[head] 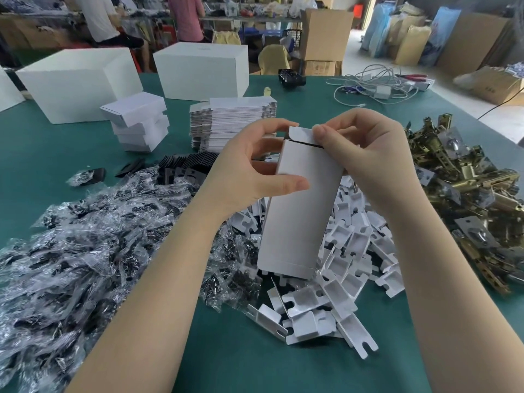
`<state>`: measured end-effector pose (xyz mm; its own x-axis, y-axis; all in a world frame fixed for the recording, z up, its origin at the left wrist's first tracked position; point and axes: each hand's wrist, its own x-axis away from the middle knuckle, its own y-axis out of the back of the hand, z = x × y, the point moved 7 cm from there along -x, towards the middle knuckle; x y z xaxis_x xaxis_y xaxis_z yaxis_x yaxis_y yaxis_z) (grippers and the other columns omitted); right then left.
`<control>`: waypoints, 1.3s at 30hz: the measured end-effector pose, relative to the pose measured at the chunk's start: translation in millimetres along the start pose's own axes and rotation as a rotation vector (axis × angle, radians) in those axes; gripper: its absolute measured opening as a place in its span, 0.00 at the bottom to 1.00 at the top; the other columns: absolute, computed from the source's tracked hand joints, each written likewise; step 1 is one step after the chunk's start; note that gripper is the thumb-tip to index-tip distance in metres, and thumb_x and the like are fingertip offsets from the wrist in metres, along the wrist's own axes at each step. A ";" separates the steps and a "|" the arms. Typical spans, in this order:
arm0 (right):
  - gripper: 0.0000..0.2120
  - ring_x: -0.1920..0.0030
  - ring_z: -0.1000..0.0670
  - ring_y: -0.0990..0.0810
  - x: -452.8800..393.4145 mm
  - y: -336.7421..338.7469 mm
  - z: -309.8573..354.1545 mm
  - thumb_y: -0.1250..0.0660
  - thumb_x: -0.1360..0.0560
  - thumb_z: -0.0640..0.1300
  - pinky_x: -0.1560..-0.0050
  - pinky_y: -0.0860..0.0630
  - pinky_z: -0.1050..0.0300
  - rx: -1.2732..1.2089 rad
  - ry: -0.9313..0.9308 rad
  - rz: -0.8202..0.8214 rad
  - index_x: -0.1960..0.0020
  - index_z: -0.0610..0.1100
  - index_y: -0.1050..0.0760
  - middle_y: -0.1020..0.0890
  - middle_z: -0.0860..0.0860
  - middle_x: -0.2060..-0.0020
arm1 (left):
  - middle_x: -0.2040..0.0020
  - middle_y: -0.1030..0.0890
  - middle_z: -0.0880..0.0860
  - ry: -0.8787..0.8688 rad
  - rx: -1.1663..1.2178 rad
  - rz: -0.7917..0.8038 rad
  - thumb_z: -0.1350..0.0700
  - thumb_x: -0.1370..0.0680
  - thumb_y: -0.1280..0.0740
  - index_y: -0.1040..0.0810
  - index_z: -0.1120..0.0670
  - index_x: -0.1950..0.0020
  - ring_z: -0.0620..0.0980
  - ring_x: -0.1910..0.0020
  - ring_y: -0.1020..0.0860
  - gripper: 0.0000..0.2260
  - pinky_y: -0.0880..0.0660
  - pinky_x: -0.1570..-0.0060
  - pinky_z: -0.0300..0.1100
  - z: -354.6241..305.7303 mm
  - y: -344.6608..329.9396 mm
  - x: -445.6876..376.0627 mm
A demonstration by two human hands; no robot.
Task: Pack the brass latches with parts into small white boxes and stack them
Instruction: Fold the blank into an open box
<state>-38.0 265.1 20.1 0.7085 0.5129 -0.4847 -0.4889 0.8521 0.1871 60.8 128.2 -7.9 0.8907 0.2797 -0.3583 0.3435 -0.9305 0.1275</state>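
Left hand [255, 177] grip clasps small white box [300, 211]; right hand [365, 148] pinches its end flap [302, 136]. I judge packing early: few finished boxes [139, 126] stacked beyond it, brass latches [465, 194] heaped rightward.

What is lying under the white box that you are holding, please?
Under the box, white inserts are heaped on the green table, with bagged parts beside them. What lies directly behind the box is covered.
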 end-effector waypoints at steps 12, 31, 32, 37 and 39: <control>0.05 0.58 0.55 0.19 2.2 -8.1 -0.7 0.25 0.27 0.44 0.61 0.21 0.56 0.044 0.048 0.083 0.59 0.46 0.19 0.15 0.53 0.60 | 0.63 0.18 0.45 0.027 0.030 -0.284 0.50 0.25 0.27 0.17 0.45 0.53 0.38 0.72 0.28 0.03 0.33 0.72 0.29 3.7 1.9 -0.5; 0.04 0.68 0.57 0.32 14.1 -35.6 -15.8 0.31 0.24 0.44 0.65 0.33 0.63 -0.367 -0.005 -0.164 0.53 0.53 0.21 0.26 0.59 0.68 | 0.64 0.18 0.38 0.034 0.296 -0.518 0.55 0.22 0.28 0.16 0.41 0.58 0.35 0.61 0.23 0.09 0.25 0.57 0.30 11.1 4.2 1.3; 0.04 0.68 0.56 0.32 13.1 -35.4 -16.8 0.31 0.24 0.44 0.65 0.34 0.61 -0.369 -0.007 -0.137 0.54 0.53 0.21 0.26 0.58 0.68 | 0.64 0.18 0.39 0.026 0.299 -0.515 0.56 0.22 0.28 0.16 0.42 0.59 0.35 0.61 0.23 0.09 0.26 0.58 0.29 11.6 4.9 0.9; 0.05 0.62 0.48 0.30 14.1 -35.3 -19.5 0.31 0.24 0.43 0.61 0.33 0.57 -0.347 0.036 -0.121 0.54 0.53 0.23 0.23 0.47 0.59 | 0.66 0.19 0.41 -0.020 0.312 -0.524 0.55 0.24 0.28 0.17 0.44 0.57 0.36 0.63 0.23 0.05 0.27 0.58 0.29 18.3 2.8 2.0; 0.05 0.58 0.48 0.26 14.1 -35.1 -21.1 0.30 0.24 0.42 0.58 0.28 0.56 -0.347 0.049 -0.127 0.54 0.52 0.23 0.21 0.50 0.57 | 0.65 0.19 0.42 -0.032 0.325 -0.510 0.53 0.25 0.29 0.16 0.42 0.59 0.39 0.62 0.23 0.06 0.26 0.56 0.32 22.1 0.0 2.1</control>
<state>-21.6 240.2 -11.4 0.7537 0.3923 -0.5273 -0.5479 0.8182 -0.1745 56.2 123.5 -29.2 0.6267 0.7068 -0.3282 0.6115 -0.7071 -0.3550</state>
